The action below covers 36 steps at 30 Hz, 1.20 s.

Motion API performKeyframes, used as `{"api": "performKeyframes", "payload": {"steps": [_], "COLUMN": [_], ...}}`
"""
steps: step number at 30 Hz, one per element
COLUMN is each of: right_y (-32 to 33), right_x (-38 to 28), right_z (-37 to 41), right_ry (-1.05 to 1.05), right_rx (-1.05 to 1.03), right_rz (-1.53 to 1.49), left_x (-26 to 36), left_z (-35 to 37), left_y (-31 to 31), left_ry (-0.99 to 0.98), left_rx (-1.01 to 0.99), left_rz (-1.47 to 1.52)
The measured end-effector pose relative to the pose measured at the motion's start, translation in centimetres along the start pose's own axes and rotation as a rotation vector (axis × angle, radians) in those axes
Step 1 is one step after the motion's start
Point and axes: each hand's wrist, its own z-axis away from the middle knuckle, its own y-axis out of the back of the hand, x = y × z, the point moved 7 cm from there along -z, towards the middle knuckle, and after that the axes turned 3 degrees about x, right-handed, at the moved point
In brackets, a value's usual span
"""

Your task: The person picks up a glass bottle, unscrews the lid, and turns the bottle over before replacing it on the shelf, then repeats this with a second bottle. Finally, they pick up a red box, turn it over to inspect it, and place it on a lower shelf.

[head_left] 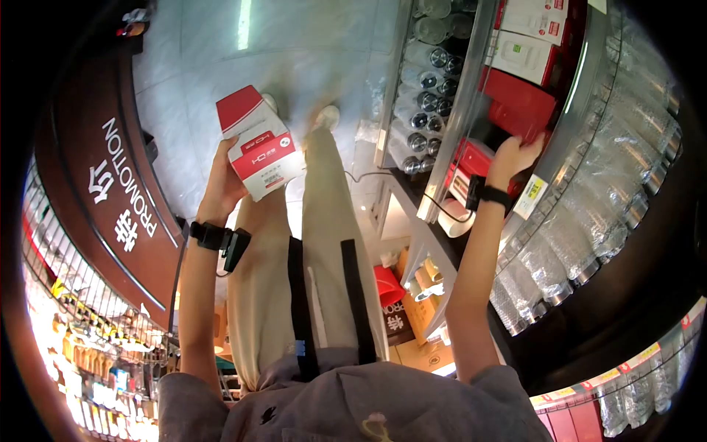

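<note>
My left hand (222,180) is closed around a red-and-white cardboard box (264,160), which it holds tilted over the floor in front of my legs. To the right, my right hand (518,156) reaches into a shelf, its curled fingers on the near edge of a red box (521,107). Part of the grip there is hidden. Just below that hand lies another red box with a clear front (471,166). White-and-red boxes (521,57) sit farther along the same shelf.
Clear bottles with dark caps (427,99) fill the shelf left of the red boxes. Plastic-wrapped glassware (589,199) stands on the right behind a wire rail. A brown promotion sign (110,184) curves along the left. A thin cable (368,174) runs toward my right wrist.
</note>
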Motion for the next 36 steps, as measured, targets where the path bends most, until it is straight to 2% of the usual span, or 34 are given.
{"api": "performKeyframes", "payload": {"steps": [2,5,6,13,19,21,24,27,30,33,36], "right_y": [-1.8,-3.0,-3.4,-4.1,-3.1,-3.0,-2.5,-2.3,-1.8,-2.2,-2.9], "right_x": [0.4,-0.5,-0.8,0.1,-1.3,-0.8,-0.6,0.4,0.0,-0.5,-2.0], "right_z": [-2.3,-4.2,-4.8,-6.2,-6.0,-6.2,-5.7,-5.1,-5.0,-5.0,-4.7], "right_ry": [-0.285,-0.428,-0.353,-0.319,-0.415,-0.366,-0.170,-0.104,-0.069,0.202,0.319], "right_rx": [0.023,0.020,-0.006,-0.031,-0.121,-0.086,0.044,0.028,-0.072,-0.001,-0.013], "right_rz": [-0.129,-0.172,-0.177,-0.113,-0.046,0.034,0.141,-0.053,-0.040,0.191,0.292], "left_x": [-0.2,1.2,1.5,2.6,1.9,1.5,1.5,1.4,1.6,2.1,2.2], "left_z": [-1.3,-0.4,-0.3,-1.2,-2.6,-3.1,-3.0,-2.8,-2.9,-2.3,-2.3], "left_y": [0.9,-0.1,-0.3,-0.9,-0.6,-0.7,-1.2,-1.7,-2.1,-3.2,-3.7], "left_ry": [-0.012,-0.028,-0.036,-0.050,-0.034,-0.008,-0.023,-0.032,-0.037,-0.062,-0.070], "left_rx": [0.018,0.117,0.130,0.066,0.009,-0.015,-0.031,-0.015,-0.006,0.013,0.026], "left_rz": [0.038,0.019,0.005,-0.081,-0.007,0.031,0.033,-0.007,-0.038,-0.090,-0.107]}}
